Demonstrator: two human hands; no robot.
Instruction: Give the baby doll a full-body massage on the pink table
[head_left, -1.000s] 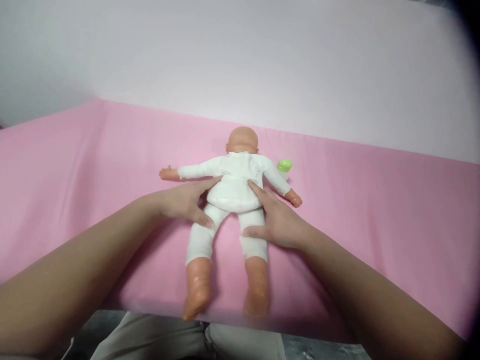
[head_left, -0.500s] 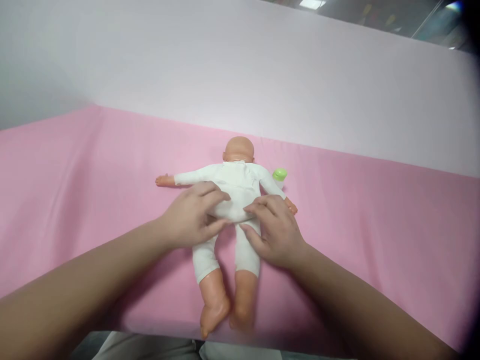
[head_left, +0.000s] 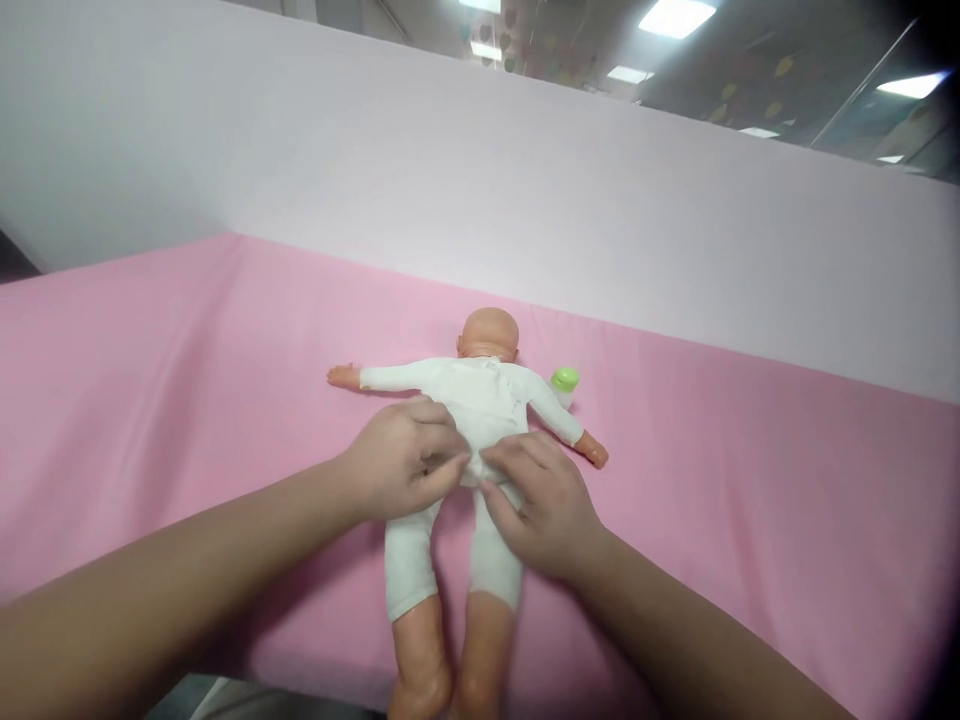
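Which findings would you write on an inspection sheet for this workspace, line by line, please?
Surface: pink covering with soft folds.
Work item: doll in white cloth, lying face down, arms spread, head at the far end.
Clutter: green-capped container close to the doll, on the picture's right.
Grips: left grip and right grip, both bare hands, at the doll's lower body; whether they pinch the cloth is unclear.
Cables: nothing seen.
Surroundings: pale panel behind; bright lights beyond its top edge.

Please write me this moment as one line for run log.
doll: face down on pink cloth | left hand, right hand: at its lower back, grip unclear | green-capped container: beside its right arm
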